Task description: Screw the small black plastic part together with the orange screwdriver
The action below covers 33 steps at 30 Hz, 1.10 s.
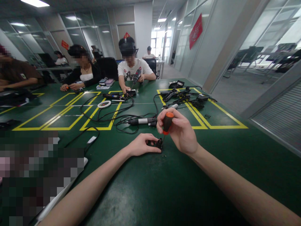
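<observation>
Left hand low on the green tabletop, thumb and fingers curled in a pinch on a small black part. The part sits at the fingertips, right of the palm, a short round tube standing up from it.

Right hand raised just beyond and to the right, fingers closed around the orange-and-black handle of a screwdriver. Handle nearly upright, leaning slightly; the thin shaft runs down to the right side of the part. Contact at the tip too small to tell.

Tiny metal bits lie on the tabletop just on the near side of the part.

Beyond the hands: a black tool with a silver band and looped cables, near enough to limit forward movement. Past the right hand, a heap of black gear lies among yellow tape. A blurred flat thing with a white edge borders the left forearm.

Room to move: the plain green surface between the forearms and out to the right. The tabletop's right edge slants away past the tape, well apart from the hands. Opposite, a seated person holds a drill.
</observation>
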### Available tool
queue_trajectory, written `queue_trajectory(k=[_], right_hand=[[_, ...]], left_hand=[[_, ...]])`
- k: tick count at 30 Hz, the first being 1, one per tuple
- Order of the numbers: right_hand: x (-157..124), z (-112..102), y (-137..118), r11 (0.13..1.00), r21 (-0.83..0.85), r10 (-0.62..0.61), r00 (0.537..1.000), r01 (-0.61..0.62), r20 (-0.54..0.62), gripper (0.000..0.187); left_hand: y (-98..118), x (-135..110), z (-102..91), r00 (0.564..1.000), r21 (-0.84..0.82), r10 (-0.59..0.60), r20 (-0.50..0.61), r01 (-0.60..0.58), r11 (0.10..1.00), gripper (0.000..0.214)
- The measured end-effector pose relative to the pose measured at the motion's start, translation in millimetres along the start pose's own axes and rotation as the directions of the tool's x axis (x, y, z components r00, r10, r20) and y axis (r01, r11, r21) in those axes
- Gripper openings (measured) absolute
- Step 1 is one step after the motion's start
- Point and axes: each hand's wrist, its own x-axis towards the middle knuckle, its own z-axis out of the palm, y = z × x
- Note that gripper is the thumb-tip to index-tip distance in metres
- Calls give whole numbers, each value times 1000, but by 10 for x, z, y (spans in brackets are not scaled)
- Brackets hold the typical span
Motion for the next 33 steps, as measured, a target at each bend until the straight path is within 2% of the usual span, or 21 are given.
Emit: queue_trajectory(k=[6,12,21,25,28,33], right_hand=[[8,33,-14,1000,13,-25,999,25,-21,16],[19,35,-64,998,-63,-25,998,21,-63,16],[16,37,-62,999,-36,-20,994,16,-108,17],[24,22,-64,999,-31,-32,993,29,-111,12],[22,-3,-59,994,-99,-63,994,54,-94,13],[18,-36,-76,940,-318,-158,983,120,-97,19]], left_hand=[[1,-2,1,1000,0,-1,-3,1,1000,37],[11,-7,-3,1000,-7,10,14,-10,1000,44],[13,-4,-8,1000,1,0,20,0,1000,51],[9,-3,-6,1000,-7,4,11,-4,1000,49],[12,-5,-6,1000,-6,12,11,-12,1000,48],[19,-6,-6,1000,16,6,15,-6,1000,48]])
